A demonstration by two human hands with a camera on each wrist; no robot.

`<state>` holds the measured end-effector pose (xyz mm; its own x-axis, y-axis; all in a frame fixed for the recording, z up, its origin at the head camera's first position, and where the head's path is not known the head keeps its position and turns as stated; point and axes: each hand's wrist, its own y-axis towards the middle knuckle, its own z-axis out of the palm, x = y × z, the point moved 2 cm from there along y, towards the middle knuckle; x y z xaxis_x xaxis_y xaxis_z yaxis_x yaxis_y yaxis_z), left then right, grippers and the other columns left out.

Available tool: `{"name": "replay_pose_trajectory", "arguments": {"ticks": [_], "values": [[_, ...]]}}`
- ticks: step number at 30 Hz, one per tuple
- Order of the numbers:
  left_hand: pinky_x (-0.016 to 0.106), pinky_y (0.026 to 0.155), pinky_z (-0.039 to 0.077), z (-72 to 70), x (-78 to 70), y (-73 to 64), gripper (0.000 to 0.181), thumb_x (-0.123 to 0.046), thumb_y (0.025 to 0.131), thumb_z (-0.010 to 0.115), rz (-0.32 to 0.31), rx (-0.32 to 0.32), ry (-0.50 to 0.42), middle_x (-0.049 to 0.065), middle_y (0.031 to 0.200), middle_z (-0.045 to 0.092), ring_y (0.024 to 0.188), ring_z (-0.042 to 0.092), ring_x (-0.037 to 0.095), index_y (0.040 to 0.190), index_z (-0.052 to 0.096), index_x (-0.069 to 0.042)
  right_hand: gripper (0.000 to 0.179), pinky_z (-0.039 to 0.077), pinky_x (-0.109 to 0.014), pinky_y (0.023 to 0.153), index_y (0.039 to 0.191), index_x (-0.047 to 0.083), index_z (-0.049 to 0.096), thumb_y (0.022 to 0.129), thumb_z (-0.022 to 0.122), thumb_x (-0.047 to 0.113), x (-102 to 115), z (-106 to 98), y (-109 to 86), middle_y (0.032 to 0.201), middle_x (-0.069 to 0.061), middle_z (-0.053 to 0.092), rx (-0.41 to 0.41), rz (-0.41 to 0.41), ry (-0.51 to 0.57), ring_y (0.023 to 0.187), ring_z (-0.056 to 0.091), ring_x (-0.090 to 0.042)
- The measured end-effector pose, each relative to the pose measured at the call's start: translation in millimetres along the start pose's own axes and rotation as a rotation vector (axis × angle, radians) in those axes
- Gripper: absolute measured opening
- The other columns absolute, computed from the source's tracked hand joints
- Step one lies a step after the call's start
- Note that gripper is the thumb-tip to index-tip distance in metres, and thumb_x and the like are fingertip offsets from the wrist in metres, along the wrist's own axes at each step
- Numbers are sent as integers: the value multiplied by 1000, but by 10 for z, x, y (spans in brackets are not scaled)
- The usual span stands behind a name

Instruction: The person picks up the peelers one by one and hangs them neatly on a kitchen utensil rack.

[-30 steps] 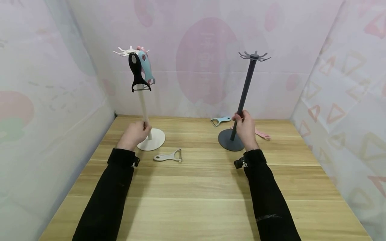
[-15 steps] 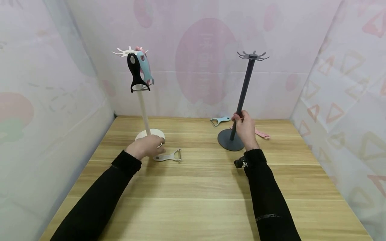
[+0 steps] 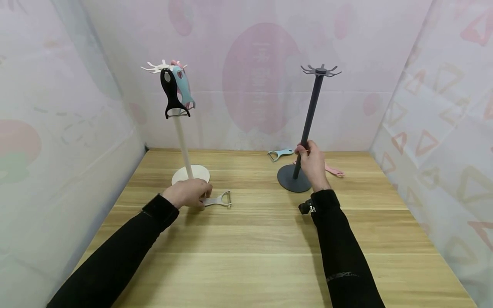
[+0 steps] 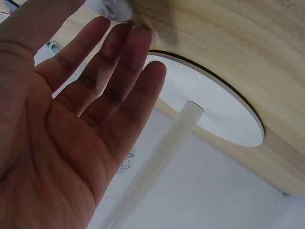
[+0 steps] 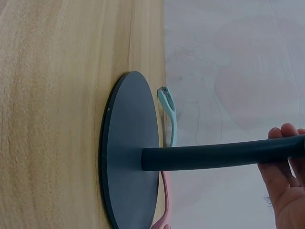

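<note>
My left hand is over the handle end of a light grey peeler lying on the table. In the left wrist view its fingers are spread from the thumb, with the peeler's pale handle right at the fingertips. My right hand grips the lower pole of a dark grey stand with a round base and a top ring of hooks. Behind my left hand stands a white stand; a black peeler, a light blue peeler and a pink one hang from its hooks.
A light blue peeler lies near the table's back edge, left of the dark pole. Partly hidden behind my right hand lies a pink peeler. Patterned cloth walls enclose the table at the back and sides.
My left hand has let go of the white stand's pole and moved down and right to the grey peeler's handle. The right hand keeps its grip on the dark pole.
</note>
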<state>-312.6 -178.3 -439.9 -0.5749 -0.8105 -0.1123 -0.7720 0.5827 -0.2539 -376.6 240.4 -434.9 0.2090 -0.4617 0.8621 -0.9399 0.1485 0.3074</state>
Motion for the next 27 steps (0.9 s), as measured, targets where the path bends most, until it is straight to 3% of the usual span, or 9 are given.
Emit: {"name": "replay_pose_trajectory", "arguments": {"ticks": [7,15,22,27], "values": [[31,80,48,8,32,21,16,-9,104,89,44,-5,-11,4,95,69,87,54,15,106,74,-11,37,65,-65,110,142,0,67,125,57,32,2,-6,10,130,-25,80,-9,1,-27,125,79,-46],[31,83,52,-1,51,81,13,-1,100,85,120,-57,-72,4,97,71,88,55,13,109,78,-7,37,65,-64,111,143,2,66,125,56,33,6,4,7,134,-26,79,2,31,-9,126,77,-45],[35,91,63,26,43,153,18,2,101,84,219,-102,42,-1,107,77,97,68,13,110,80,-14,41,66,-66,110,146,-2,65,126,55,33,0,-7,10,133,-26,78,22,34,3,127,77,-46],[33,91,65,53,42,233,26,6,99,88,338,-151,165,-2,107,76,99,73,15,109,80,-16,36,65,-64,111,143,1,66,126,55,31,12,-25,3,133,-24,80,7,18,-29,127,78,-44]]}}
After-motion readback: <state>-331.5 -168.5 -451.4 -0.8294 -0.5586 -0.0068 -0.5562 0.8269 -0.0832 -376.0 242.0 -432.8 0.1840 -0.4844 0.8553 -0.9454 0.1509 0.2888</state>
